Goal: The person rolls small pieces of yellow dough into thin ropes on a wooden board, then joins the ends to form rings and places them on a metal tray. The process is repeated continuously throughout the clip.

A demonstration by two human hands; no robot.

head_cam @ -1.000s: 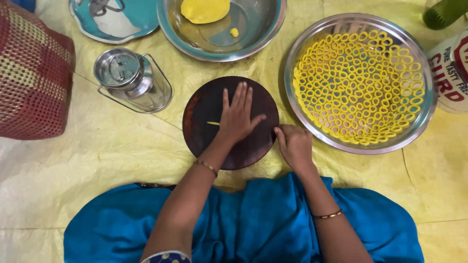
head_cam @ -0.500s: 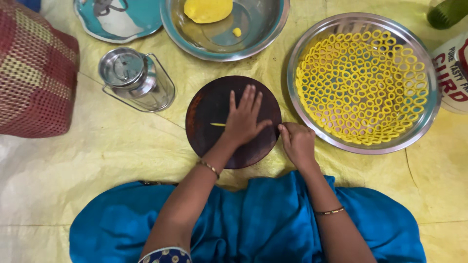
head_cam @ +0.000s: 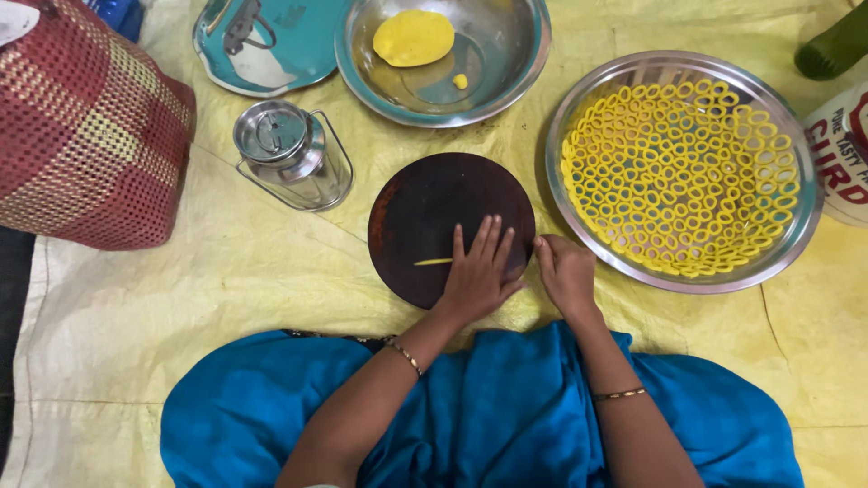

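L hand [head_cam: 477, 276] flat & open on thin yellow dough strip [head_cam: 433, 262] atop round dark board [head_cam: 425, 203], R hand [head_cam: 567, 274] loosely curled at board's edge, gripping nothing visible

A lidded steel can [head_cam: 287, 154] stands beside a red-checked woven bag [head_cam: 86, 126].

Bright, even daylight, soft with only faint shadows under the steel tray [head_cam: 579, 194] and dark round board [head_cam: 425, 208]. Mild glare on the lidded steel can [head_cam: 280, 149]. Sharp throughout, slight stretching toward the edges.
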